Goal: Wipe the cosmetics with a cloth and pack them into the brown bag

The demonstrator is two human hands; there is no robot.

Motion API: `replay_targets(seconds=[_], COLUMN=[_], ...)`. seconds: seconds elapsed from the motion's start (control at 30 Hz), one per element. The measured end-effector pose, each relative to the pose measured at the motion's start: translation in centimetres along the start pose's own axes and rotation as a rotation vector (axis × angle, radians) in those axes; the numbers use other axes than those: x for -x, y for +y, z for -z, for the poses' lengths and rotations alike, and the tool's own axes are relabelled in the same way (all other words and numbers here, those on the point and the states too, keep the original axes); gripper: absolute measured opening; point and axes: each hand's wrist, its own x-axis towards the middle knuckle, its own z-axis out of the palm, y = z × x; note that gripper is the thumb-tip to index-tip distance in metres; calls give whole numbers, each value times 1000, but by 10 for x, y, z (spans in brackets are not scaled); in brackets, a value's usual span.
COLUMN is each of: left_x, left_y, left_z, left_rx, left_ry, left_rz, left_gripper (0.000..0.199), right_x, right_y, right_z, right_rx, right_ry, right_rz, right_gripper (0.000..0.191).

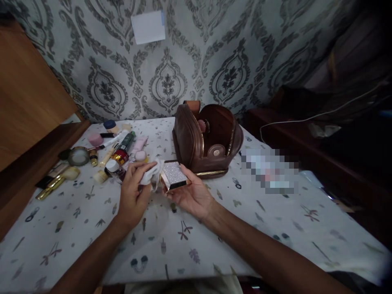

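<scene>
My right hand (196,196) is closed around the edges of a compact (174,174) with a glittery silver top and gold-coloured sides. In my left hand (134,194) a crumpled white wipe (151,174) is pinched, close beside the compact's left side; whether the two touch I cannot tell. Just behind my hands a brown leather cosmetic bag (190,141) stands unzipped, with a small pinkish round item (202,125) visible inside its opening. Nearest my left hand is a dark bottle with a white cap (113,166).
Several cosmetics spread over the left of the patterned tablecloth (101,245), including a green tube (127,141), a pink tube (141,143), a round grey-lidded jar (79,156) and a gold tube (50,188). A blurred-out item (269,169) lies right of the bag. A wooden panel (33,94) borders the left.
</scene>
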Motion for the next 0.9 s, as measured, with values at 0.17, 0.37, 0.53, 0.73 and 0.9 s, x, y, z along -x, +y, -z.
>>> replay_targets(seconds=[0.17,0.37,0.53,0.73,0.9], left_x=[1,3,5,7,9], left_y=[2,6,5,3,2], left_z=[-2,1,2,-1,-4], left_rx=[70,161,203,194,115], left_ry=[-50,-175,-211,-190,-171], left_rz=[0,-113,-188,-204,-255], left_gripper=[44,43,39,35,41], right_x=[-5,-8,-8,-8,-9], right_y=[0,0,1,0,2], right_z=[4,0,-1,5,10], right_rx=[-72,-70,-60,-4,26], right_ry=[63,102,92,86,31], right_rz=[41,108,77,41,-17], right_gripper=[22,31,32,33,30])
